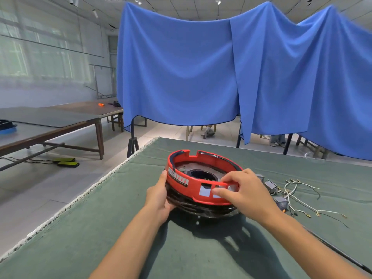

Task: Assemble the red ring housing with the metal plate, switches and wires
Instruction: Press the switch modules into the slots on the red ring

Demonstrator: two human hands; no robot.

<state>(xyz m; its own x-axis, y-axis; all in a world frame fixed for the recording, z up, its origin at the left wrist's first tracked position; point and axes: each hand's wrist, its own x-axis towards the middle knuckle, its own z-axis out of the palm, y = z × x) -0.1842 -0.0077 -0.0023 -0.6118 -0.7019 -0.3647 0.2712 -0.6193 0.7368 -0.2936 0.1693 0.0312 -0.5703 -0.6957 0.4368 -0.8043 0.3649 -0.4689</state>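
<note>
The red ring housing point(187, 185) sits tilted on a black base point(203, 208) in the middle of the green-covered table point(100, 228). Inside it lies a dark metal plate point(187, 167) with a round hole. My left hand point(159, 195) grips the left side of the housing and base. My right hand point(239, 188) pinches the housing's near rim, thumb on the outer wall by the rectangular cut-outs. Grey switches point(270, 186) and a tangle of white and dark wires point(298, 193) lie on the cloth to the right.
A blue curtain point(201, 67) hangs behind the table. Long brown tables point(50, 125) stand to the left, one with an orange item. Yellow-black devices point(66, 162) lie on the floor. The table's left edge is frayed white.
</note>
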